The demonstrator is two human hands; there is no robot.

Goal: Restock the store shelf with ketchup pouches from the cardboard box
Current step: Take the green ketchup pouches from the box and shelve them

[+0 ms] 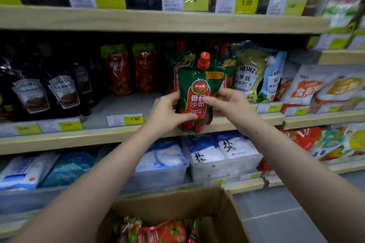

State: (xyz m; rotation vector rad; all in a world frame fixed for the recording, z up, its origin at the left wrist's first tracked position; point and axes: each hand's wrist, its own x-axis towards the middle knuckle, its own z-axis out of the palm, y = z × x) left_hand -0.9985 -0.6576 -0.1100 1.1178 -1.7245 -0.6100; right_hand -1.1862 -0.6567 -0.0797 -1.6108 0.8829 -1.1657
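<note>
Both hands, left hand and right hand, close their grip on one upright ketchup pouch in front of the middle shelf, not yet set down. Matching pouches stand just behind the grip; more fill the cardboard box below, so much seems left. Label reads "TOMATO KETCHUP"; right of the grip, "HEINZ"; left, a "7.90" tag

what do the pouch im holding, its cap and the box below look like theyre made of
Ketchup pouch: likely flexible plastic film, glossy; it creases and catches light. Red cap: apparently hard moulded plastic, with a ridged, duller surface. Cardboard box: matt brown cardboard with folded flaps.
</note>
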